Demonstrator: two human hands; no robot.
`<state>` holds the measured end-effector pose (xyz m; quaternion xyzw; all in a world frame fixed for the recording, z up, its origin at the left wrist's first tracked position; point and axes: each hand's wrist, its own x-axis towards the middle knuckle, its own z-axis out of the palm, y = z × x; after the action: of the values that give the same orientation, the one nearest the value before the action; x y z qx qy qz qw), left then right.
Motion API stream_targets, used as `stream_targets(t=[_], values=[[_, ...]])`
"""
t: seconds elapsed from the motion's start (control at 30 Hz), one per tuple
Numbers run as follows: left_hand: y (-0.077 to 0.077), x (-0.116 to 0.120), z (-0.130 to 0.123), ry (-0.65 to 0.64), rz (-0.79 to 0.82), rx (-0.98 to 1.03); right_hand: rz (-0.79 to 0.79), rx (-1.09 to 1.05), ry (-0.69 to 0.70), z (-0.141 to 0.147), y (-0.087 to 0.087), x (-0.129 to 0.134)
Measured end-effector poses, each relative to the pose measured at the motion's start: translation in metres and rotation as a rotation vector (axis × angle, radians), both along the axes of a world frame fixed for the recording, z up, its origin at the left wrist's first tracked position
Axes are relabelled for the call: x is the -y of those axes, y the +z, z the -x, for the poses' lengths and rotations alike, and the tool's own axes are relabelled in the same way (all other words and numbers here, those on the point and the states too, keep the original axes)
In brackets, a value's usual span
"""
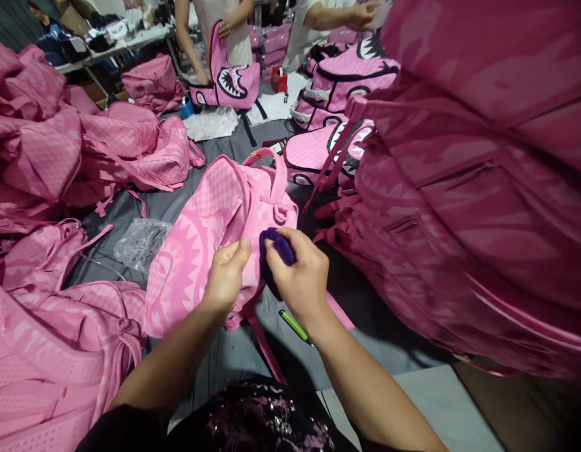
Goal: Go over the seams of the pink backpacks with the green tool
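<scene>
A pink backpack [177, 270] with a shark-mouth print lies on its side on the grey-covered table in front of me. My left hand [228, 270] is closed on the backpack's side edge, thumb on top and fingers hidden behind the fabric. In my right hand [300, 267] is a bunched dark purple cloth [283, 248], held against or just over the backpack's side panel; I cannot tell if it touches. The carry handle [280, 172] of the backpack stands up at the far end.
Pink backpacks [31, 125] are heaped at left; a tall stack [483, 188] rises close at right. A green pen-like tool [293, 325] and clear plastic bag [142, 243] lie on the table [224, 364]. Across it, a person [229, 37] handles a shark-print bag [234, 85].
</scene>
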<state>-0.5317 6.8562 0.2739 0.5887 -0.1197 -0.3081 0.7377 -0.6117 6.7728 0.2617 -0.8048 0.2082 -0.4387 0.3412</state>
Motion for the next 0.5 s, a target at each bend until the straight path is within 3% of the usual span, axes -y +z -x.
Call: stream_targets(t=[0.1,0.3,0.5], values=[[0.0,0.0,0.0,-0.025,0.042,0.024,0.046,-0.027,0.076,0.0,-0.002,0.009],[-0.001,-0.001,-0.005,-0.018,0.01,-0.065,-0.094,0.079,-0.146,0.008,-0.011,0.029],[0.002,0.005,-0.003,-0.054,0.073,-0.08,0.101,0.011,0.061,0.009,-0.009,0.007]])
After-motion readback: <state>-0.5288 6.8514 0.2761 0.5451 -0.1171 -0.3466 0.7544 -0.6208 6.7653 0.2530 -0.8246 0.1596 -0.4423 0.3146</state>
